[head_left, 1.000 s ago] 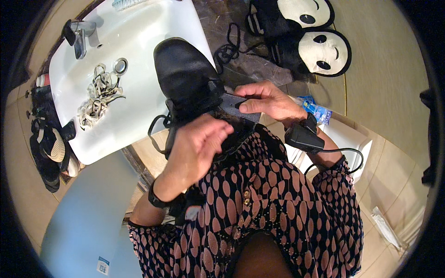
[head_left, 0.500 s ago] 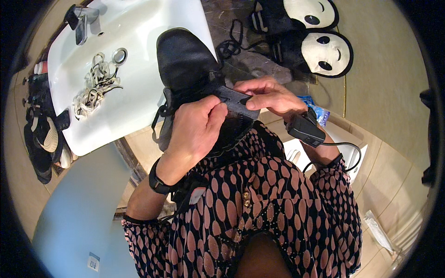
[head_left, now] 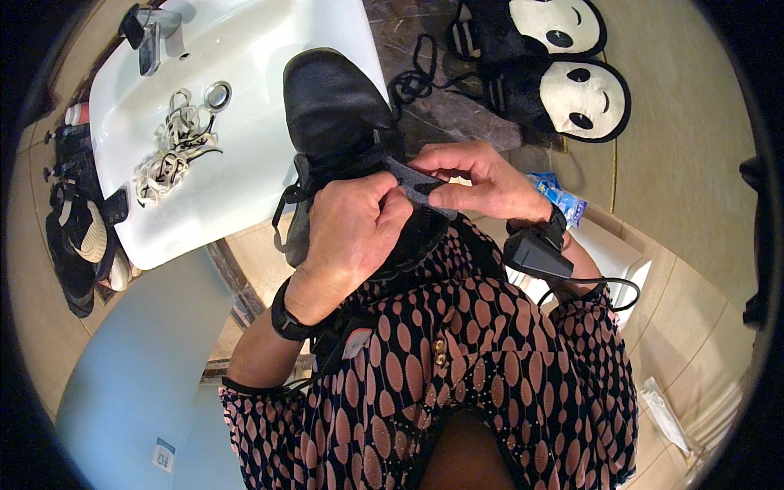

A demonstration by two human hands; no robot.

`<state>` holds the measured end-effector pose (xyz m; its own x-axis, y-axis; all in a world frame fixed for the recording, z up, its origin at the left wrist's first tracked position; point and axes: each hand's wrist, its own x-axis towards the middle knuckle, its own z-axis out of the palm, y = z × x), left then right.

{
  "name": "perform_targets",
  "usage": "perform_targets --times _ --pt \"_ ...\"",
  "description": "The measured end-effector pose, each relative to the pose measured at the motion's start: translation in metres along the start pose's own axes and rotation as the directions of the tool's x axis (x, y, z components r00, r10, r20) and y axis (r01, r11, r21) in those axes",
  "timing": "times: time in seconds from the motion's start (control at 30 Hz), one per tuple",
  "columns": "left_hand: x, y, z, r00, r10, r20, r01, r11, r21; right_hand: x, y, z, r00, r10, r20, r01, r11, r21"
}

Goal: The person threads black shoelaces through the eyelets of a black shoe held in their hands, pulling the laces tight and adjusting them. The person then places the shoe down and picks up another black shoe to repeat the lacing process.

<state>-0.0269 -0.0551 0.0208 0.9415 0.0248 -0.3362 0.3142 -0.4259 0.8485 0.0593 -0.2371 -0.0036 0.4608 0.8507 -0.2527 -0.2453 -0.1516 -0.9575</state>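
Note:
A black leather shoe (head_left: 331, 102) is held in front of my body, toe pointing away, beside the sink's right edge. My left hand (head_left: 355, 220) is closed in a pinch at the shoe's grey-lined eyelet flap; what lies between its fingertips is hidden. With thumb and fingers, my right hand (head_left: 482, 184) grips the outer end of that same flap (head_left: 416, 184), folding it outward. A black strip hangs in a loop (head_left: 282, 216) off the shoe's left side. Most of the shoe's heel end is covered by my hands and wrist.
Tangled white and black laces (head_left: 175, 155) lie in the white sink (head_left: 253, 188), below the tap (head_left: 149, 47). A black lace (head_left: 416, 77) and slippers with white faces (head_left: 584, 98) rest on the dark counter to the right. Black shoes (head_left: 73, 261) stand at far left.
The flap is bent and turned more between my hands. Both hands stay on the shoe, and the whole view has shifted slightly.

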Motion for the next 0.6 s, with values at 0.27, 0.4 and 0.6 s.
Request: perform_targets --times 0.27,0.4,0.6 --pt "0.003 0.0 -0.001 0.996 0.08 -0.032 -0.078 0.995 0.069 0.002 -0.006 0.0 0.999 0.031 -0.04 -0.031 0.999 -0.023" --pt "0.003 0.0 0.002 0.996 0.084 -0.034 -0.082 0.995 0.053 0.008 0.003 0.001 0.986 0.124 -0.109 -0.119 0.992 0.052" --pt "-0.006 0.005 -0.011 0.993 0.095 -0.072 -0.093 0.995 0.031 0.021 0.0 0.014 0.99 0.024 -0.142 -0.028 0.999 -0.024"
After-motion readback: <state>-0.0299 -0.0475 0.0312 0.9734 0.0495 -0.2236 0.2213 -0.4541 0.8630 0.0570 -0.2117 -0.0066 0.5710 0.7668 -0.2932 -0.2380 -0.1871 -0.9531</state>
